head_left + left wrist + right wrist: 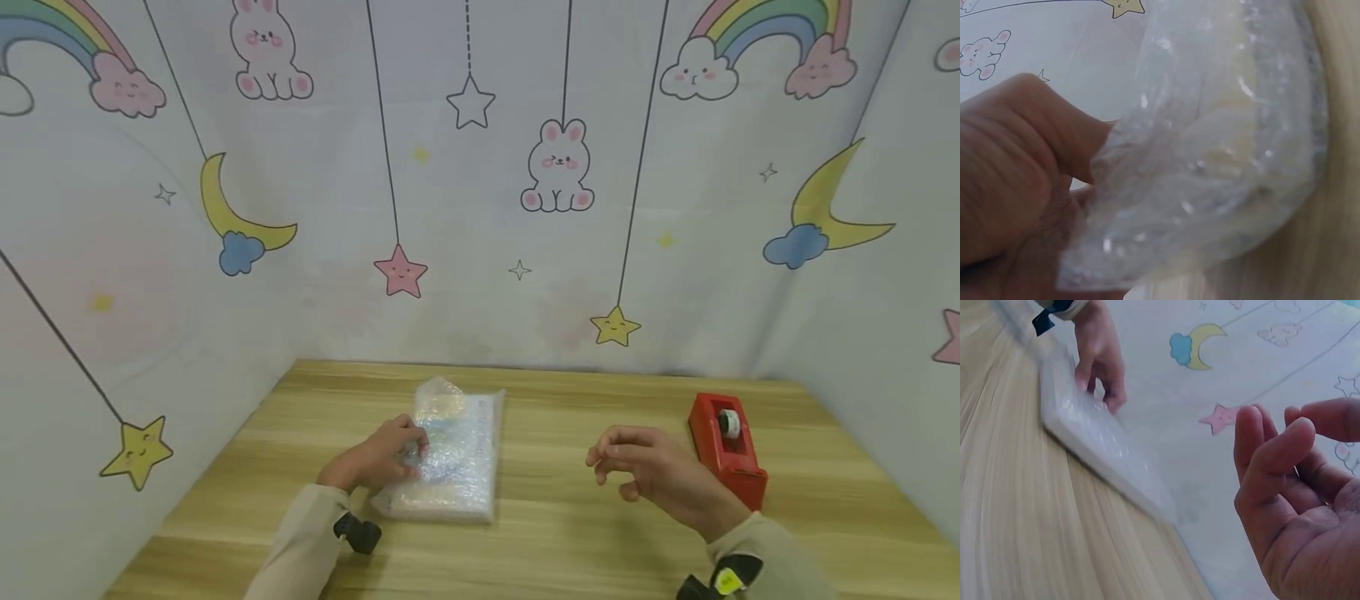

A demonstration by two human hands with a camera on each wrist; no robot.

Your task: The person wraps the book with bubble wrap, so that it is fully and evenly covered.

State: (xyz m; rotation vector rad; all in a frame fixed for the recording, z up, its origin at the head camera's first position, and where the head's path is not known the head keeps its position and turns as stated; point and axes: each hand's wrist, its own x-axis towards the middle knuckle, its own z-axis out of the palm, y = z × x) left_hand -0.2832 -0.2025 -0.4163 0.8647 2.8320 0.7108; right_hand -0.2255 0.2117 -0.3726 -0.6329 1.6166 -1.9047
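A flat, pale item wrapped in clear bubble wrap (457,454) lies on the table, left of the middle. What is inside cannot be made out clearly. My left hand (386,454) is at its left side, pinching the loose bubble wrap edge (1166,206) between thumb and fingers. My right hand (648,467) hovers to the right of the package, apart from it. Its fingers (1266,469) are loosely bent, and nothing shows between them. Behind that hand stands a red tape dispenser (723,446) with a small roll of tape (729,423).
The wooden table (570,533) carries the package and the dispenser. White cloth walls (480,217) printed with stars, moons and rabbits rise along its back and both sides. A small black camera is strapped to each wrist.
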